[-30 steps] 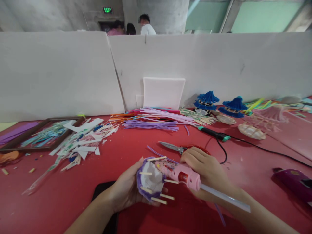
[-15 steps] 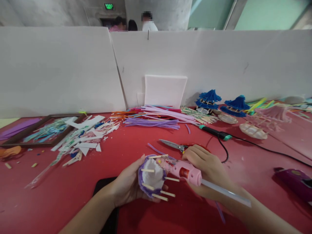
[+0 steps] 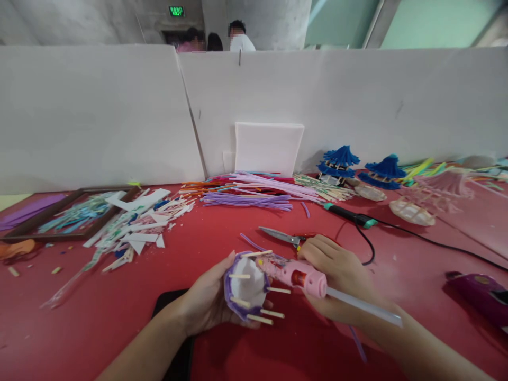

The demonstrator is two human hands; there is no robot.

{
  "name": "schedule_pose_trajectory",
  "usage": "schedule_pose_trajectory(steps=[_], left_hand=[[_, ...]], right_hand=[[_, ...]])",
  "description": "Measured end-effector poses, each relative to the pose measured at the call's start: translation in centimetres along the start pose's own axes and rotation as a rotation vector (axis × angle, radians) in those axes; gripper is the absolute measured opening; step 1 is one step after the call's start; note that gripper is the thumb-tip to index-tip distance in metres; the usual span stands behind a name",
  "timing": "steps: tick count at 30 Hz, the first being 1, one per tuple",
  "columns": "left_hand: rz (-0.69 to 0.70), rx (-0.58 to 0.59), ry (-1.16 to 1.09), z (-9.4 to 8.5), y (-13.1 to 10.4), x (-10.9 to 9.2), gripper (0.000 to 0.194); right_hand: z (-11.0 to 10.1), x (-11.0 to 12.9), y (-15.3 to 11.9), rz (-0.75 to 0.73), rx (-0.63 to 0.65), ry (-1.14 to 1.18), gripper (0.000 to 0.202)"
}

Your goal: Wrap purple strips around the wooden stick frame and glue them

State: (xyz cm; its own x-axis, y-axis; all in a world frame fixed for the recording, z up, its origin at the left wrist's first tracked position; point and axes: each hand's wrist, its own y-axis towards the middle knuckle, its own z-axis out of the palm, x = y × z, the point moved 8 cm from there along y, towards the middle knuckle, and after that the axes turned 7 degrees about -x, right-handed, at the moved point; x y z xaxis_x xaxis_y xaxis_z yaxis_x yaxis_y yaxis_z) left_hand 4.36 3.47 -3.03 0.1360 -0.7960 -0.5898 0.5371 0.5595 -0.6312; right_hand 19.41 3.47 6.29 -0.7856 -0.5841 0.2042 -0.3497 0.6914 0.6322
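Note:
My left hand [image 3: 208,296] is closed around a small round craft piece [image 3: 246,283] with a white middle and a purple pipe-cleaner rim. Several short wooden sticks [image 3: 260,319] jut from that rim. A pink hot glue gun [image 3: 291,272] is gripped in my right hand [image 3: 337,275], its tip pointing left at the upper right of the rim. From its rear end sticks a clear glue stick [image 3: 365,307]. Whether the tip touches the rim I cannot tell. Just beyond my right hand lie scissors [image 3: 280,235], their handles partly hidden.
Purple pipe cleaners [image 3: 248,200] lie at the back of the red table [image 3: 222,241]. White paper scraps [image 3: 145,238] and a brown frame [image 3: 43,236] are left. Blue-roofed models [image 3: 339,161], a black corded tool [image 3: 349,214] and a magenta tool [image 3: 478,296] are right. A dark flat object [image 3: 170,301] lies under my left arm.
Almost nothing differs. The glue gun and its glue stick have shifted very slightly left, and both hands keep their hold.

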Motion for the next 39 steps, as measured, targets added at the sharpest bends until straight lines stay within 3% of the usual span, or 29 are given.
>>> schedule_pose_trajectory(steps=[39], left_hand=[[0.123, 0.032, -0.017, -0.5, 0.1, -0.8, 0.060]], right_hand=[[0.3, -1.3, -0.4, 0.090, 0.042, -0.029, 0.008]])
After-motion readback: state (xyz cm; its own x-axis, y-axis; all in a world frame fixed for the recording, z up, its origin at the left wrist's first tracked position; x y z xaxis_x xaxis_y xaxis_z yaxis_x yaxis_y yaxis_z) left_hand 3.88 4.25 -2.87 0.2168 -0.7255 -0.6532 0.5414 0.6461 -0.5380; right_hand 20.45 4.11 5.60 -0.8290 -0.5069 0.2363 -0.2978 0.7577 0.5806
